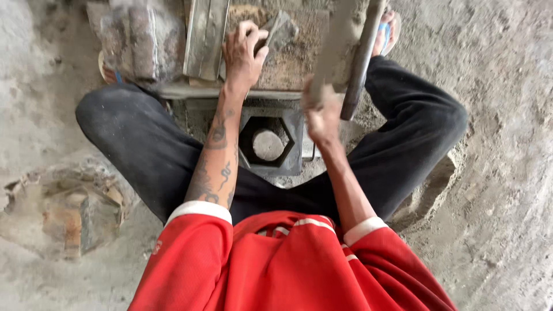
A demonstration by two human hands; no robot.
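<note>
Head view, looking down on a seated person in a red shirt with white-cuffed sleeves and dark trousers, knees spread to 9 and 3 o'clock. The left hand (244,53), at 12 o'clock of the frame, is curled with its fingers closed on a small grey wedge-shaped block (279,31), pressing it onto a flat sandy slab (291,63). The right hand (322,112), just right of centre, is clenched into a fist around the lower end of a long grey flat bar (340,46) that rises toward 12 o'clock; the bar is blurred, so its exact shape cannot be told.

Directly below the hands, between the legs, lies a dark metal mould (269,143) with a 6-sided opening and a round pale core in its middle. At 11 o'clock of the mould stands a grey steel plate (205,37), leaning beside the left hand, and further toward 10 o'clock a rough stack of grey blocks (133,43). A foot in a blue-strapped sandal (387,31) shows at 1 o'clock. A broken lump of stone and mortar (63,210) lies at 8 o'clock on the dusty concrete floor (507,173).

The plate and blocks crowd the left hand's side; the bar crosses the slab's right edge. Open floor lies from 2 to 5 o'clock.
</note>
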